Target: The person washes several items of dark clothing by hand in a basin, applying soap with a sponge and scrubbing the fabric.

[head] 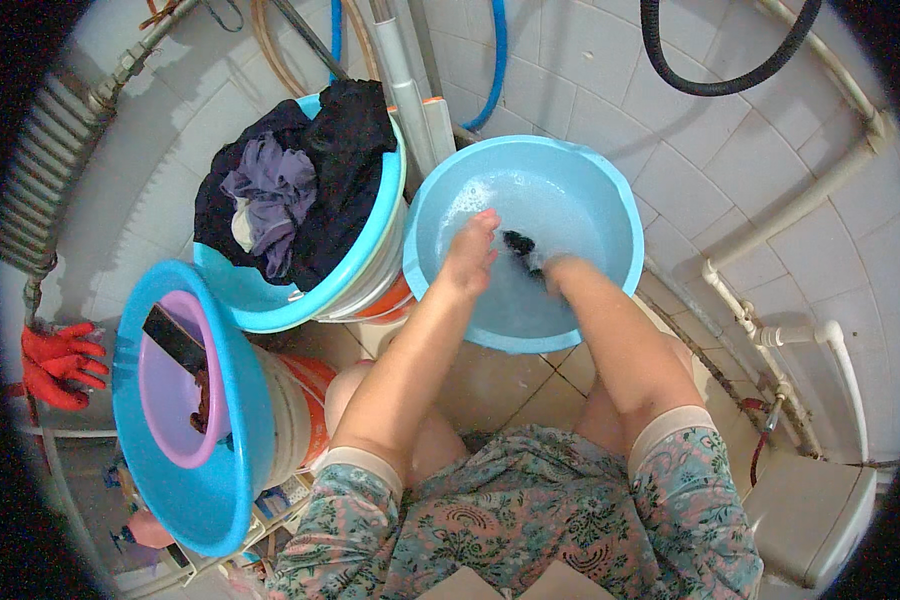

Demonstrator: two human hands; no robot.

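In front of me a light blue plastic basin (414, 247) holds cloudy water with some suds. A small piece of black cloth (520, 241) lies partly under the surface near the basin's middle. My right hand (562, 271) dips into the water and grips the cloth's near end; its fingers are blurred and partly hidden. To the left of the cloth, my left hand (475, 251) hovers over the water with fingers apart. I see nothing in it.
At the back left, a turquoise basin (270, 319) piled with dark clothes (345, 172) rests on a bucket (367, 300). Nearer stands a blue basin (172, 502) with a purple basin (150, 420) inside. A red glove (64, 365) hangs left. Pipes (795, 206) line the tiled right wall.
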